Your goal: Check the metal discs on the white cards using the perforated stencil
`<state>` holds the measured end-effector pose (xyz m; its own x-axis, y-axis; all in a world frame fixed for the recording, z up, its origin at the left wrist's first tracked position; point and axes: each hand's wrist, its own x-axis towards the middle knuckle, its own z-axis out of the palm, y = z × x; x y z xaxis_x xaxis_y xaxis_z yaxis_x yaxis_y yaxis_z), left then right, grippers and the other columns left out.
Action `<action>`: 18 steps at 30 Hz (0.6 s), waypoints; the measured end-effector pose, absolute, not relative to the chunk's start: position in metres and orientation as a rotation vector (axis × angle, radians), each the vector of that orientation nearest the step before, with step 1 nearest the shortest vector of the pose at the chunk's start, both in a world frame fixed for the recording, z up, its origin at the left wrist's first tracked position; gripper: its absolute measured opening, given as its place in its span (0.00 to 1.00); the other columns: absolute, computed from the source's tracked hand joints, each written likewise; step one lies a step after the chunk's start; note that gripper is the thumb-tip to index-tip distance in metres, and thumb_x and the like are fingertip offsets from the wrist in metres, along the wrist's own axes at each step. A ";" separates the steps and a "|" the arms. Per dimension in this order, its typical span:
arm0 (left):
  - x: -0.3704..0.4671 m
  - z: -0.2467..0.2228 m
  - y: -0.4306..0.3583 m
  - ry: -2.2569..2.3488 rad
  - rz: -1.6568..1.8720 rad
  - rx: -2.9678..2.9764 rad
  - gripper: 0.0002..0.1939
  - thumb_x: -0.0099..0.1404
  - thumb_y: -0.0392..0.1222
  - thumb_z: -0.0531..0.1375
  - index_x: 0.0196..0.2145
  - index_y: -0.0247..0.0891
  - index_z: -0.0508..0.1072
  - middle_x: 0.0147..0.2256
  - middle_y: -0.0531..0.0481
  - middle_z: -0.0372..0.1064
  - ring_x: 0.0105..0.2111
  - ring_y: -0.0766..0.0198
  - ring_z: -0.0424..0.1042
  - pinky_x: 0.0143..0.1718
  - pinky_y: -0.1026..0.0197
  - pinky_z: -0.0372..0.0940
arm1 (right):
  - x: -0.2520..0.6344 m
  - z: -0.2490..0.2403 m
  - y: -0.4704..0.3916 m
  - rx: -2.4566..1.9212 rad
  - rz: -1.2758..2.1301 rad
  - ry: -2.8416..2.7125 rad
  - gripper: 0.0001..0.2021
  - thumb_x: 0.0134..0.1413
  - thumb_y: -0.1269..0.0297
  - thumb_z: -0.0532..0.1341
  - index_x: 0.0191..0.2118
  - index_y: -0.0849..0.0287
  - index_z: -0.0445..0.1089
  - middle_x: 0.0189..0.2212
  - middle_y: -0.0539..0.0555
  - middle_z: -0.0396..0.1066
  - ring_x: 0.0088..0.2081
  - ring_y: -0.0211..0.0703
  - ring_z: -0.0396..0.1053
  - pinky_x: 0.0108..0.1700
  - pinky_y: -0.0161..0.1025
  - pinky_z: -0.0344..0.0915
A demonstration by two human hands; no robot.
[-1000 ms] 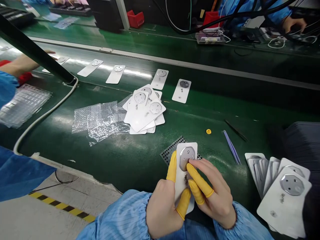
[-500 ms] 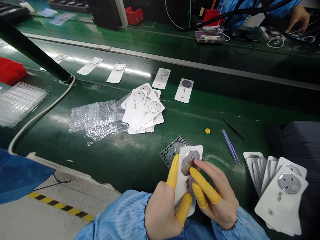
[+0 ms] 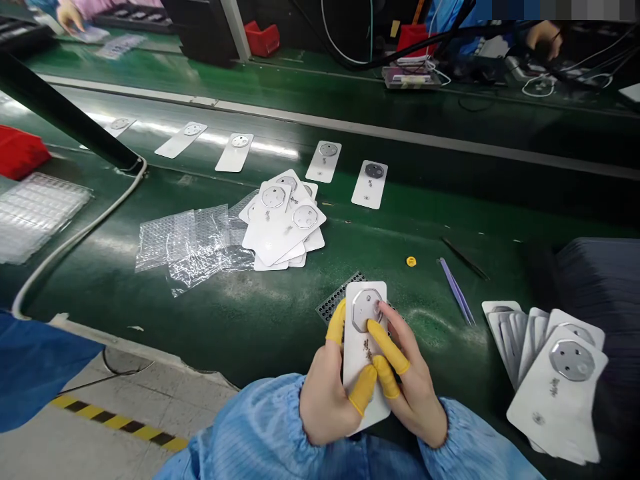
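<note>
A white phone back cover [image 3: 357,373] with a silver eight-sided camera plate [image 3: 361,320] stands tilted in front of me. My left hand [image 3: 333,390] grips it along the left edge, yellow finger cots on the thumb and a finger. My right hand [image 3: 413,390], also in yellow finger cots, is closed at the cover's right side, with fingertips on the camera plate and against the face. Behind the cover, partly hidden, lies a dark sheet with rows of holes [image 3: 333,308]. Purple tweezers [image 3: 456,291], dark tweezers [image 3: 465,258] and a small yellow piece [image 3: 411,261] lie beyond my right hand.
Left of centre is a pile of white back covers [image 3: 277,233] beside clear plastic bags [image 3: 197,247]. Another stack [image 3: 557,393] sits at right, near dark trays [image 3: 605,293]. Several covers lie along the line [image 3: 324,161]. A black post [image 3: 70,113] crosses at left. Other people's hands show far back.
Both hands and the held cover have shifted slightly left in view, with the cover turned more upright. My right fingers stay on the camera plate. Another person's hand appears at top left.
</note>
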<state>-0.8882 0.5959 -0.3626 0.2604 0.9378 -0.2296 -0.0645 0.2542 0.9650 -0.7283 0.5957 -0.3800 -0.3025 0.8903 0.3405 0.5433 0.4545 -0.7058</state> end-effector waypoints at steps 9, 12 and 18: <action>-0.890 -0.356 0.630 1.059 0.959 0.689 0.16 0.57 0.47 0.65 0.39 0.34 0.72 0.33 0.46 0.76 0.29 0.63 0.74 0.27 0.66 0.69 | -0.730 -0.381 0.601 -1.055 0.655 -1.926 0.26 0.57 0.77 0.55 0.61 0.55 0.58 0.64 0.59 0.50 0.63 0.55 0.53 0.58 0.54 0.64; -0.894 -0.356 0.632 1.074 0.978 0.707 0.14 0.54 0.45 0.67 0.34 0.33 0.74 0.26 0.50 0.74 0.23 0.68 0.70 0.23 0.69 0.66 | -0.731 -0.384 0.603 -1.016 0.628 -1.924 0.28 0.57 0.79 0.55 0.62 0.54 0.56 0.64 0.57 0.51 0.62 0.53 0.55 0.58 0.53 0.65; -0.899 -0.355 0.632 1.142 1.023 0.744 0.13 0.52 0.46 0.68 0.32 0.33 0.77 0.24 0.50 0.75 0.21 0.69 0.69 0.21 0.71 0.65 | -0.730 -0.385 0.604 -0.931 0.652 -1.992 0.28 0.58 0.79 0.53 0.63 0.55 0.54 0.64 0.58 0.50 0.62 0.54 0.54 0.56 0.53 0.67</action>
